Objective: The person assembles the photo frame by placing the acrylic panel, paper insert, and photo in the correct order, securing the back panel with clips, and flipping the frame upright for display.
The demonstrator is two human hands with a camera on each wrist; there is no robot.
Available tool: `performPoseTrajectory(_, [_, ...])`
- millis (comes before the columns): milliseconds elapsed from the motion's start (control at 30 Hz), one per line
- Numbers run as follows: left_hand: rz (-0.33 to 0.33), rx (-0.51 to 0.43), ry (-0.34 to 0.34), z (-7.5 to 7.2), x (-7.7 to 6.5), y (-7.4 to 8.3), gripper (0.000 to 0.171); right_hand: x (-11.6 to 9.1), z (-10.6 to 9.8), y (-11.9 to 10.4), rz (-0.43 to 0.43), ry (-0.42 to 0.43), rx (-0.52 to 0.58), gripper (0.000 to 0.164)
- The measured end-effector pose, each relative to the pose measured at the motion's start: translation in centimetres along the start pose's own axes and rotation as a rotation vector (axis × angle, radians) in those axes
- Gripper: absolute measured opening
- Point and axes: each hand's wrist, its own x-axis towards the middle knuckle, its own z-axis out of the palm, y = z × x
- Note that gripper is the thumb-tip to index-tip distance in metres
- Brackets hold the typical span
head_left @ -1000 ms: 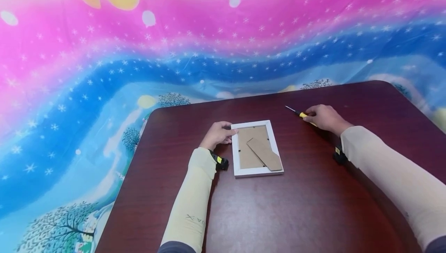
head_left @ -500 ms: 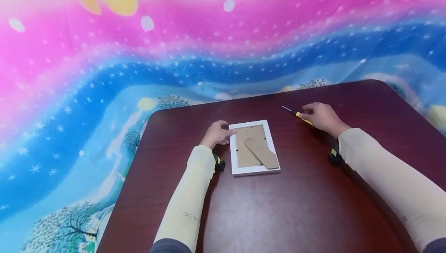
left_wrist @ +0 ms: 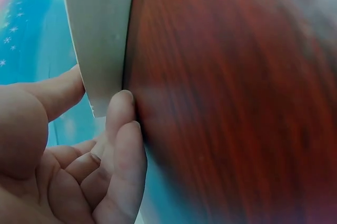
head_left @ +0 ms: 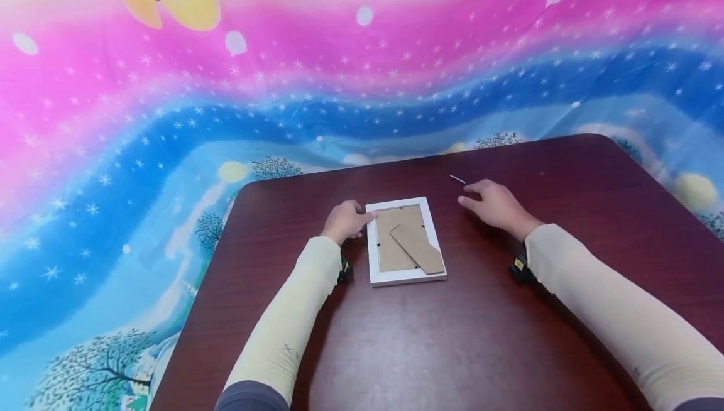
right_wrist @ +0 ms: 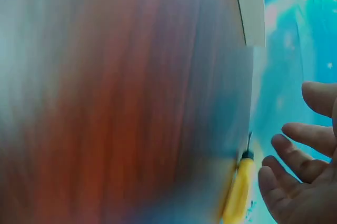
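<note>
A white picture frame (head_left: 396, 257) lies face down on the dark red table, its brown backing board and slanted cardboard stand (head_left: 417, 249) facing up. At its upper left corner my left hand (head_left: 344, 221) grips the edge, thumb on top and fingertips against the side of the frame (left_wrist: 100, 34). Right of the frame, my right hand (head_left: 498, 205) hovers with fingers spread and nothing in them. Beyond it lies a screwdriver; the head view shows only its metal shank (head_left: 457, 179). Its yellow handle (right_wrist: 239, 190) appears beside the fingers in the right wrist view.
The dark red wooden table (head_left: 396, 348) has its rear edge running behind the screwdriver. A pink and blue patterned cloth (head_left: 283, 71) hangs behind it and down its left side. A small black camera is strapped at each wrist.
My right hand has let go of the screwdriver and moved left, closer to the frame, with its fingers opening. My left hand keeps its grip on the picture frame's corner.
</note>
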Motion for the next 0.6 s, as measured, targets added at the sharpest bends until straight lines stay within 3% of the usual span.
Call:
performPoseTrajectory(233, [0.060,-0.009,-0.030,0.1,-0.1,-0.2,0.057,-0.8,1.5,-1.7,0.003,-0.077,0.027,0.060])
performPoseTrajectory(600, [0.102,0.015,-0.060,-0.5,-0.9,-0.6,0.063,-1.4,3.1,-3.4,0.047,-0.159,0.073,0.065])
